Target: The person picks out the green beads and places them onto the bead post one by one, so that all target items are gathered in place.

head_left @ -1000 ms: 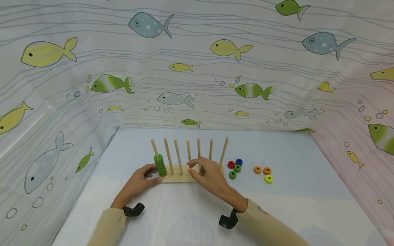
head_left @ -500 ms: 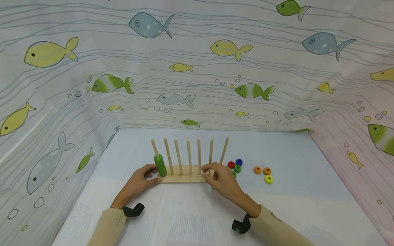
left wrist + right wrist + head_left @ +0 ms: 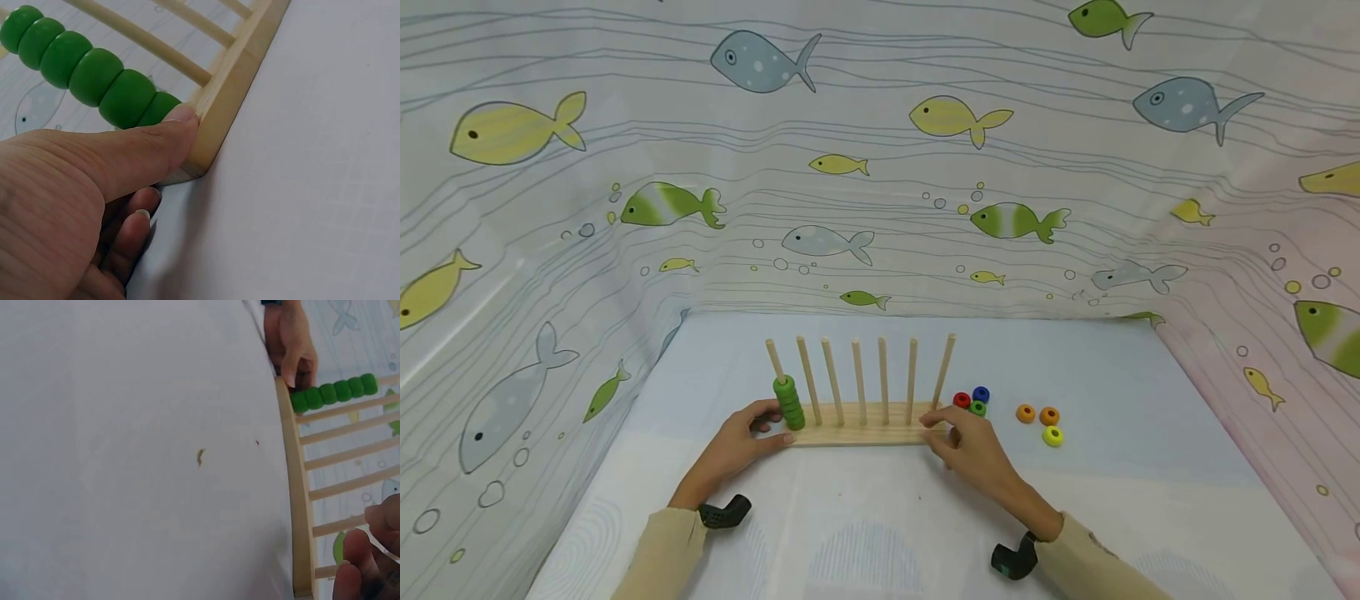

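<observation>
A wooden peg stand (image 3: 865, 435) with several upright pegs lies across the table in the head view. Green beads (image 3: 788, 404) are stacked on its leftmost peg; the other pegs are bare. My left hand (image 3: 737, 446) grips the stand's left end, the thumb (image 3: 150, 147) pressing on the base's corner beside the lowest bead. At the stand's right end, my right hand (image 3: 977, 450) has its fingers bent loosely, thumb and forefinger apart, with nothing seen between them. Its fingers (image 3: 356, 550) show before the pegs in the right wrist view.
Just behind the right hand lie a red bead (image 3: 962, 401), a blue bead (image 3: 981, 395) and a green bead (image 3: 977, 408). Farther right are two orange beads (image 3: 1049, 416) and a yellow bead (image 3: 1053, 436). A fish-patterned sheet (image 3: 880, 200) walls the table.
My right hand has moved right along the stand, from the middle pegs to its right end, and now covers a loose green bead. The left hand stays in place.
</observation>
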A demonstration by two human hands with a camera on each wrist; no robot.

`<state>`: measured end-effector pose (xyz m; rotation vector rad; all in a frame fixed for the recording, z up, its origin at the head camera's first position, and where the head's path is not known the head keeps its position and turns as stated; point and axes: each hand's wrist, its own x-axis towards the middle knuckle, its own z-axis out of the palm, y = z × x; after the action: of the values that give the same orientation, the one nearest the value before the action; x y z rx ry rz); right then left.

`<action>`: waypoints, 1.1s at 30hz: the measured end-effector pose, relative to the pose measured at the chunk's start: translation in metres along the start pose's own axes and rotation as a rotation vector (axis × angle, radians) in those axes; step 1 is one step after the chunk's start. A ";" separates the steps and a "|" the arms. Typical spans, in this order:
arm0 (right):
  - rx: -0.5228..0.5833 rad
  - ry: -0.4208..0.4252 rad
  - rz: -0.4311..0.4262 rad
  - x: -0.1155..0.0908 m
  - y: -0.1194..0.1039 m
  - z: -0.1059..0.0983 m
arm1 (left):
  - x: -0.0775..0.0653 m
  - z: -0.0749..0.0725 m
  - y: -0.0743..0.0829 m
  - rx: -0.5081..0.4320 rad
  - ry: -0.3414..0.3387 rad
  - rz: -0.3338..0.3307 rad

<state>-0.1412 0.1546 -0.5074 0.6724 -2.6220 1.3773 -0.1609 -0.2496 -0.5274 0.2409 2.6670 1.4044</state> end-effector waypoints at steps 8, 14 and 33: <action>-0.050 0.010 0.069 -0.009 0.014 -0.011 | -0.001 0.000 -0.002 -0.018 0.001 -0.022; -0.048 0.026 0.111 -0.016 0.026 -0.016 | -0.001 0.000 -0.003 -0.022 -0.003 -0.022; -0.120 0.054 0.209 -0.018 0.041 -0.041 | 0.003 0.002 -0.004 -0.025 -0.003 -0.019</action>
<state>-0.1470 0.2143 -0.5198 0.3495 -2.7686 1.2531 -0.1636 -0.2499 -0.5319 0.2147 2.6405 1.4296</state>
